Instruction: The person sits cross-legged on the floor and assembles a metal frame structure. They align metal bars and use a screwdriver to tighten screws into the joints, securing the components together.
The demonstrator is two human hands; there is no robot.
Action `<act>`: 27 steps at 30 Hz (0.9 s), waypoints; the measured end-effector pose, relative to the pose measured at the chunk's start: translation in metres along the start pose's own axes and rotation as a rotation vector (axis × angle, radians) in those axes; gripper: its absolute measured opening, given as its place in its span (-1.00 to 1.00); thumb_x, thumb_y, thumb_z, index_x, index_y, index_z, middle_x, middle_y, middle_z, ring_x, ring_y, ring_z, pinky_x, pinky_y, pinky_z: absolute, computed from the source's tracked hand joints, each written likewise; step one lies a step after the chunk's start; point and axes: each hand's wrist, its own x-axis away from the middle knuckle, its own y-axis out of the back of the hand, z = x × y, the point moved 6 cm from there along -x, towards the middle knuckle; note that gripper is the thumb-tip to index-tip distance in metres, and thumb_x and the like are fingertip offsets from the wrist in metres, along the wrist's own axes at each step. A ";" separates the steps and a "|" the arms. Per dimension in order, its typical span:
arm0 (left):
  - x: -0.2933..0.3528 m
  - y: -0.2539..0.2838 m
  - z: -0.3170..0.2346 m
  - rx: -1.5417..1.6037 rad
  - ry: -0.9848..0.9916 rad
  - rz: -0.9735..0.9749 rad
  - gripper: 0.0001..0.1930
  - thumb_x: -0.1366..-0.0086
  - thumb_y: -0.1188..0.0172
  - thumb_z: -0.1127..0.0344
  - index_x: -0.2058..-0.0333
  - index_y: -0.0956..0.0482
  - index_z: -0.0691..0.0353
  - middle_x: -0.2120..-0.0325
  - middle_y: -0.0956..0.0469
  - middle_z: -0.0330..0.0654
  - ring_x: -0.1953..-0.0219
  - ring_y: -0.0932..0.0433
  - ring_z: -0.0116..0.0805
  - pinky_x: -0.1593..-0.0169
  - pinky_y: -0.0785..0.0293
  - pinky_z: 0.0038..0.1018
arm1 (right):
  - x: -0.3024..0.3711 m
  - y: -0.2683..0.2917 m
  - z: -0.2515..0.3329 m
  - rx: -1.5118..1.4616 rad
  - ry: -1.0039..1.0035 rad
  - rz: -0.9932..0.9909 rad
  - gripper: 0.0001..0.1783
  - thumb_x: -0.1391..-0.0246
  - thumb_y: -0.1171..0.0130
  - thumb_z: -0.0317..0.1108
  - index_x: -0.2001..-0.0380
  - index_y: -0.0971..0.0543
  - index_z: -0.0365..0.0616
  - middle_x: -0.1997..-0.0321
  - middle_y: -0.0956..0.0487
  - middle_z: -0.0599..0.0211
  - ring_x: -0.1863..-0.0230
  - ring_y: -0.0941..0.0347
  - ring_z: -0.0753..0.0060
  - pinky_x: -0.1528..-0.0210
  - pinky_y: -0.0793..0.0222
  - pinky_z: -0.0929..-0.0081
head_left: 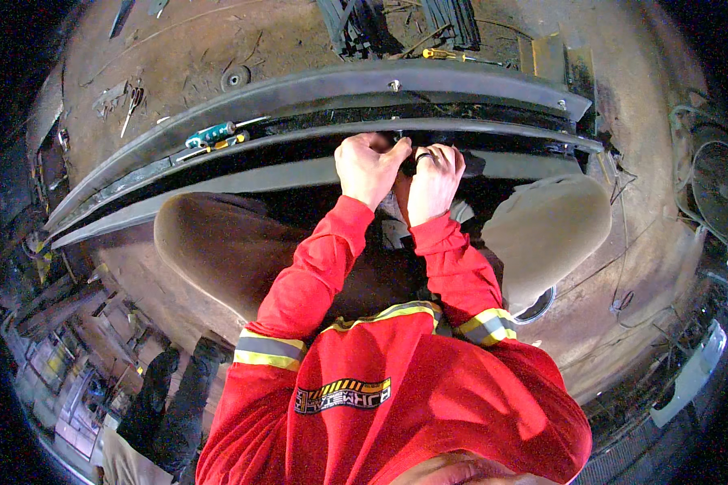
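Long grey metal channels (299, 96) run left to right in front of my knees. At their middle, both hands meet over the nearer metal rail (315, 129). My left hand (370, 167) is closed, thumb and forefinger pinched at the rail's edge. My right hand (435, 179) is beside it, fingers curled, with a dark ring on one finger. A small bolt-like piece shows at the left fingertips; what the right fingers hold is hidden. A silver bolt (395, 86) sticks out of the farther channel, and another bolt (562, 104) is near its right end.
A teal-handled screwdriver (210, 135) and a yellow-handled tool (225, 145) lie on the channel at left. Beyond are a yellow screwdriver (441, 54), scissors-like tool (133, 105), round disc (234, 78) and dark metal strips (451, 23). Another person's dark trouser legs (182, 400) show at lower left.
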 end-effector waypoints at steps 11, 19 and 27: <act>-0.020 0.152 -0.051 -0.184 -0.388 0.267 -0.70 -0.22 -0.12 0.19 0.47 -0.48 0.38 0.65 -0.44 -0.13 0.59 -0.34 -0.47 0.46 -0.32 -0.49 | -0.003 0.001 0.021 0.098 -0.150 0.000 -0.63 0.03 -0.11 -0.05 0.56 -0.46 -0.18 0.62 -0.47 0.15 0.53 -0.44 0.06 0.48 -0.35 0.18; -0.015 0.153 -0.040 -0.032 -0.380 0.312 -0.72 -0.22 -0.10 0.22 0.50 -0.47 0.38 0.62 -0.43 -0.03 0.61 -0.34 -0.38 0.48 -0.29 -0.44 | -0.027 -0.019 -0.018 -0.501 -0.435 0.699 -0.67 0.05 -0.23 -0.19 0.73 -0.49 -0.15 0.66 -0.55 0.28 0.73 -0.35 0.39 0.65 -0.20 0.42; 0.003 0.067 -0.002 -0.127 -0.299 0.528 -0.64 -0.17 -0.11 0.11 0.27 -0.52 0.35 0.48 -0.55 0.08 0.36 -0.57 -0.05 0.31 -0.46 -0.30 | -0.026 -0.018 -0.013 -0.951 -0.931 0.842 -0.61 0.11 -0.31 -0.31 0.83 -0.34 0.01 0.76 -0.33 0.61 0.79 -0.07 0.73 0.72 0.09 0.65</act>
